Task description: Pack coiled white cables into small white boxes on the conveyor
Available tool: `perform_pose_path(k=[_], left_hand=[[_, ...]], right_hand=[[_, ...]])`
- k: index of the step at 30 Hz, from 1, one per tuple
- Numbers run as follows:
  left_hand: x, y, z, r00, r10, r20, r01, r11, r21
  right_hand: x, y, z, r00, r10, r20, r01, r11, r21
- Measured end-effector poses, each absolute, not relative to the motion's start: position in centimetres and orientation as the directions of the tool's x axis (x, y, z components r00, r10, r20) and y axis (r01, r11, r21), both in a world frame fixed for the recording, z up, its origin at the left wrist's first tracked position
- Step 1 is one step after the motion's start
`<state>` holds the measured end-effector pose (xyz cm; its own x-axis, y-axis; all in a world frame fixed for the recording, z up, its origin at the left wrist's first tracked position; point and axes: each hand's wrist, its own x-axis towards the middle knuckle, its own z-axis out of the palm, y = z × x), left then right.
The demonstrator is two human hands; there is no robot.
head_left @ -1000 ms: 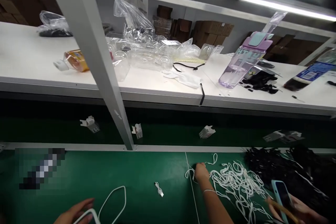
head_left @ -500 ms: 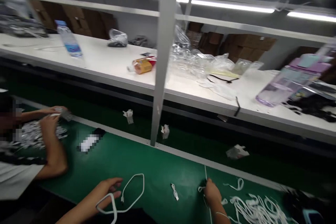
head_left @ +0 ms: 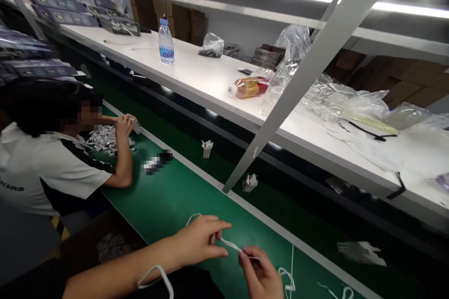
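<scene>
A white cable [head_left: 230, 244] stretches between my two hands above the green bench. My left hand [head_left: 201, 238] has its index finger and thumb held apart, while the curled fingers behind them hold the cable. Part of the same white cable seems to loop by my left forearm, and another bit shows behind the hand. My right hand [head_left: 261, 274] pinches the cable between thumb and fingers, close to my left fingertips. To the right of it, a looped white cable [head_left: 287, 280] lies on the bench, with another loose cable [head_left: 346, 292] near the bottom edge.
A co-worker [head_left: 52, 163] sits at left, hands by a pile of white cables [head_left: 107, 139]. A blurred phone-like object [head_left: 157, 162] lies on the green bench [head_left: 175, 196]. A slanted metal post [head_left: 280, 126] rises before the white shelf [head_left: 196, 72], which bears bottles [head_left: 166, 44] and plastic bags.
The view has swung left. My right hand has come from the cables at right over to my left hand and now pinches the white cable. My left hand has closed on the cable.
</scene>
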<state>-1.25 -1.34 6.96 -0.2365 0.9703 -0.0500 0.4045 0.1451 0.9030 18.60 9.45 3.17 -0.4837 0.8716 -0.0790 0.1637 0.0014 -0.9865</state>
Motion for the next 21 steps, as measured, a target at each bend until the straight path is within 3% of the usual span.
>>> perform_pose_path(k=[4, 7, 9, 12, 15, 21], left_hand=[[-0.3, -0.4, 8.3, -0.133, 0.988, 0.077, 0.481, -0.004, 0.877], [-0.4, 0.0, 8.9, -0.158, 0.986, 0.057, 0.432, 0.017, 0.902], [-0.5, 0.2, 9.0, -0.201, 0.98, 0.002, 0.331, 0.066, 0.941], [-0.4, 0.7, 8.5, -0.226, 0.965, -0.136, 0.022, 0.145, 0.989], [-0.1, 1.0, 7.9, -0.178, 0.953, -0.245, -0.273, 0.191, 0.943], [0.7, 1.1, 8.0, -0.143, 0.959, -0.246, -0.4, 0.171, 0.9]], right_hand=[[16.9, 8.1, 8.3, -0.529, 0.816, -0.234, 0.085, -0.223, -0.971], [17.8, 8.4, 9.1, -0.466, 0.796, -0.387, 0.068, -0.404, -0.912], [18.2, 8.4, 8.9, -0.442, 0.767, -0.465, 0.028, -0.506, -0.862], [18.1, 8.0, 8.4, -0.444, 0.725, -0.527, -0.055, -0.609, -0.791], [17.7, 7.6, 7.9, -0.514, 0.659, -0.55, -0.061, -0.667, -0.742], [17.5, 7.0, 6.5, -0.526, 0.684, -0.505, -0.02, -0.604, -0.797]])
